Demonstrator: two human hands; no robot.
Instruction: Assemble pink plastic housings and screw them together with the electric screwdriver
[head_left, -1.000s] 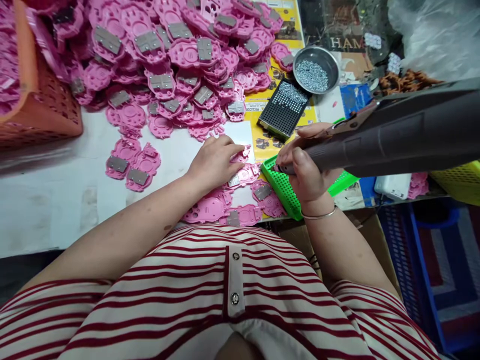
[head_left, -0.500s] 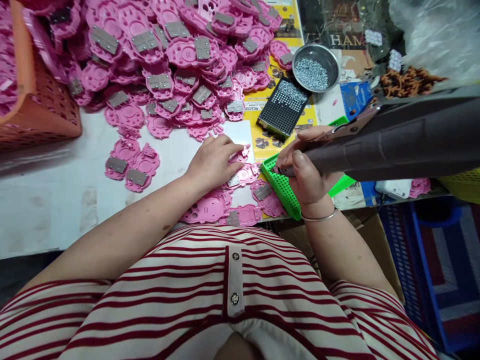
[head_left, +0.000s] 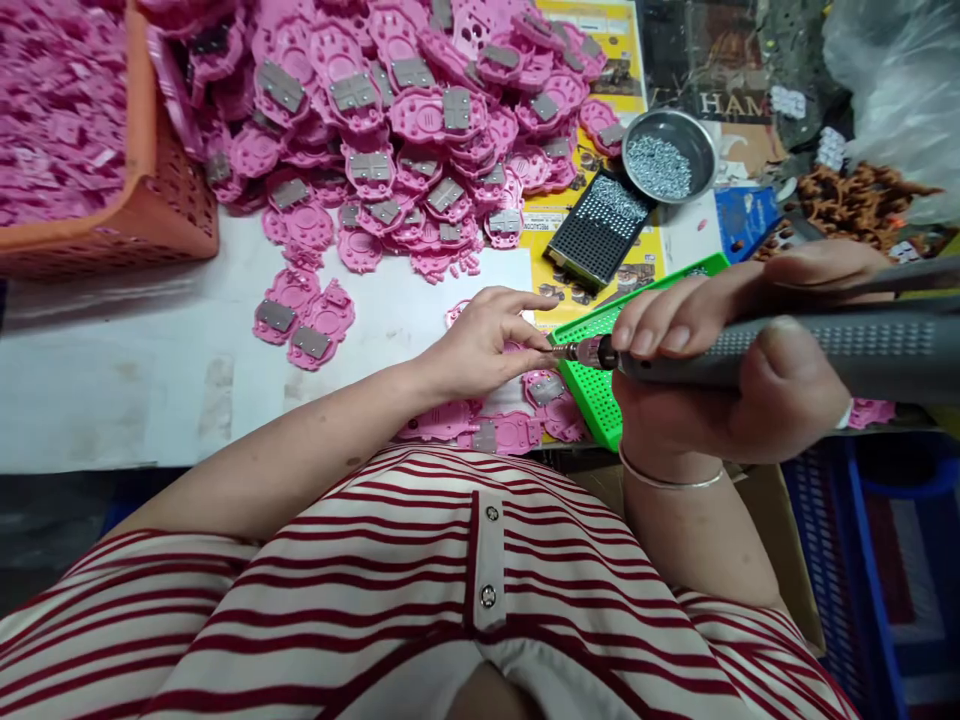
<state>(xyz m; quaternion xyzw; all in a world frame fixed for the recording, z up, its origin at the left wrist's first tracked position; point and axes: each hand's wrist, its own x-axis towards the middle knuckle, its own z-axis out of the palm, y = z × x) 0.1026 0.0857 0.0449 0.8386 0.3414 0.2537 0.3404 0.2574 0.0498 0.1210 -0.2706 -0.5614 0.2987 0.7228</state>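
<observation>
My right hand [head_left: 701,415] grips a grey electric screwdriver [head_left: 862,345], held level with its bit pointing left. At the tip of the bit, the thumb and a finger of my left hand [head_left: 487,345] are pinched together; whatever lies between them is too small to make out. Beneath and beside the left hand are pink plastic casings, partly hidden by it. One pink casing [head_left: 511,430] lies near the table edge, and another with a grey metal plate [head_left: 545,388] is just right of the hand. The green basket [head_left: 609,425] sits under the bit.
A large heap of pink casings [head_left: 420,115] with grey plates covers the back. Two casings [head_left: 330,315] lie apart on the left. An orange crate [head_left: 180,215] holds pink parts. A metal bowl [head_left: 694,140] of screws adjoins a black perforated tray [head_left: 592,235]. Brown figures [head_left: 847,205] lie right.
The screwdriver has swung level and its bit now meets my left fingertips. My left hand has lifted off the casing and closed into a pinch. The whole view has shifted left.
</observation>
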